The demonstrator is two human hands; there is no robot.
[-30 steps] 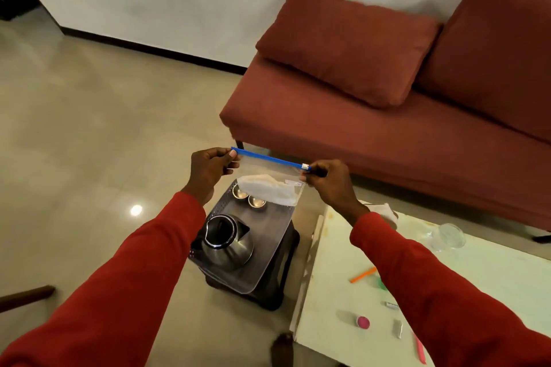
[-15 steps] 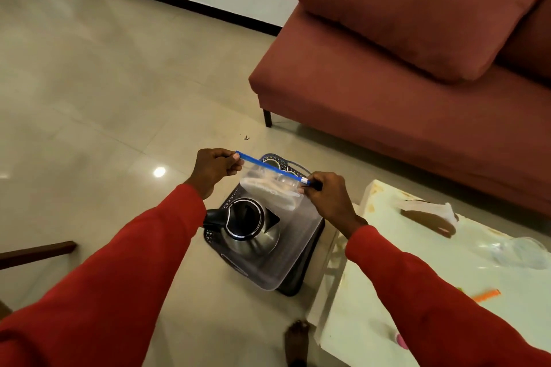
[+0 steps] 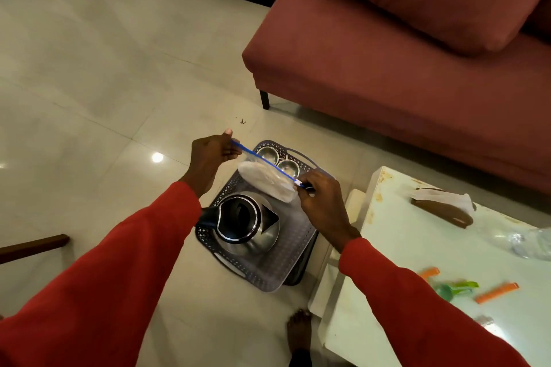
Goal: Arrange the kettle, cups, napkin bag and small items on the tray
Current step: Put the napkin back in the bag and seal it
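A clear napkin bag (image 3: 269, 180) with a blue zip strip hangs between my hands, white napkins inside. My left hand (image 3: 213, 155) pinches the strip's far end and my right hand (image 3: 320, 199) pinches the end with the white slider. Below the bag a dark perforated tray (image 3: 298, 250) rests on a black stool. A steel kettle (image 3: 247, 223) with a black handle stands on the tray. Two small steel cups (image 3: 278, 161) sit at the tray's far end, partly hidden by the bag.
A white table (image 3: 417, 262) on the right holds a brown holder with white paper (image 3: 444, 205), clear plastic (image 3: 530, 241), orange clips (image 3: 496, 292) and a green item (image 3: 453, 289). A red sofa (image 3: 402, 74) stands behind. My bare foot (image 3: 299, 328) is on the tiled floor.
My view has tilted down and closer to the tray. Both hands have lowered the bag over the tray's far end, still pinching its zip strip.
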